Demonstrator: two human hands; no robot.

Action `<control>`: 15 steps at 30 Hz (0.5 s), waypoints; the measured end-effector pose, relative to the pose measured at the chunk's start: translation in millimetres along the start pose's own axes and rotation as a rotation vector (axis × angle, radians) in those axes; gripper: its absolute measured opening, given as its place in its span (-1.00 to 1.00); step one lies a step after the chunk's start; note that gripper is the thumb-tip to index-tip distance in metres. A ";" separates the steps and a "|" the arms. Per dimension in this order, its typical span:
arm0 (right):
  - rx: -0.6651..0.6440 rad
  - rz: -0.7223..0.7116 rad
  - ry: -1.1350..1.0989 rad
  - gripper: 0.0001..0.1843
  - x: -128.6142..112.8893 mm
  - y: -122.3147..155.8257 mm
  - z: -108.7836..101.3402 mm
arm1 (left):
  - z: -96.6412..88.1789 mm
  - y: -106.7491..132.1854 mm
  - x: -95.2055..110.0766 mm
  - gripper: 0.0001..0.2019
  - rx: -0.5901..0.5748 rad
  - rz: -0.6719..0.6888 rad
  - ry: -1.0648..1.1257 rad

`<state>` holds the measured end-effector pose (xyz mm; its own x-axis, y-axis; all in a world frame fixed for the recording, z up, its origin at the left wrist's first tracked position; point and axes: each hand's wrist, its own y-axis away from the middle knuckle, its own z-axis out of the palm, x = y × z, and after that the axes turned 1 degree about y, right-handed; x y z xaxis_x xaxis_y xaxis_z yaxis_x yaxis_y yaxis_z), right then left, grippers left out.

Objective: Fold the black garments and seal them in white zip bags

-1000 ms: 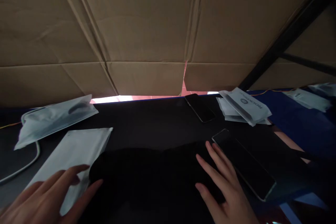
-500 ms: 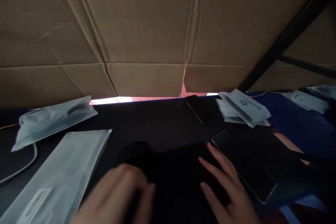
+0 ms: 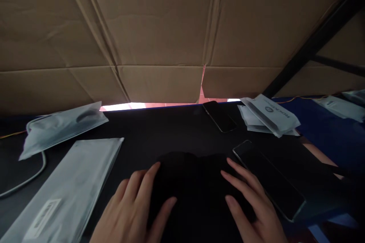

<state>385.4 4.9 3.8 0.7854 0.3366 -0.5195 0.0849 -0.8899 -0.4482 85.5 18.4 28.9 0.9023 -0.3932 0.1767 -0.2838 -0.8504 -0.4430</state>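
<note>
My left hand (image 3: 132,201) rests over the dark table with its fingers stretched forward and the thumb apart, holding nothing. Opposite it, my right hand (image 3: 251,201) lies with fingers spread, also without anything in it. Just right of that hand is a black smartphone (image 3: 269,178), lying flat and slanted. A second phone (image 3: 219,116) lies farther back, near the table's far edge. To the left of my left hand sits a frosted zip bag (image 3: 76,174) with a barcode label (image 3: 42,218). Deep shadow covers the surface between my hands.
Another frosted bag (image 3: 65,127) lies at back left beside a white cable (image 3: 31,178). Several white packets (image 3: 270,115) are stacked at back right. Cardboard (image 3: 159,26) walls off the far side, with a dark bar (image 3: 308,49) at right. Part of another person's arm (image 3: 319,155) shows at right.
My left hand was blurred with its fingers curled; now they are extended forward. The right hand looks nearly unchanged. The whole view has shifted slightly.
</note>
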 end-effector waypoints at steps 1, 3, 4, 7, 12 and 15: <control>0.012 0.007 -0.007 -0.61 0.2 0.5 0.1 | 2.6 1.8 -5.9 -0.39 -0.027 -0.032 0.019; 0.031 0.017 -0.019 -0.64 0.3 1.1 0.0 | 5.2 4.9 -17.9 -0.44 -0.085 -0.080 0.110; 0.035 0.025 -0.022 -0.65 0.2 1.3 -0.2 | 4.1 6.2 -24.3 -0.48 -0.109 -0.103 0.163; 0.046 0.043 -0.022 -0.67 -0.3 1.2 -0.9 | -8.8 7.7 -39.9 -0.48 -0.133 -0.168 0.216; 0.068 0.041 -0.017 -0.70 -1.1 -1.3 -1.0 | -24.0 -5.2 -17.8 -0.36 -0.006 -0.110 0.119; 0.073 0.033 -0.021 -0.70 -1.2 -2.3 -1.1 | -14.4 -17.8 12.2 -0.35 -0.080 0.240 0.203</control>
<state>384.9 6.2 6.3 0.7742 0.3142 -0.5495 0.0133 -0.8760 -0.4821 96.9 23.7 51.6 0.7256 -0.6408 0.2508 -0.5125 -0.7464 -0.4245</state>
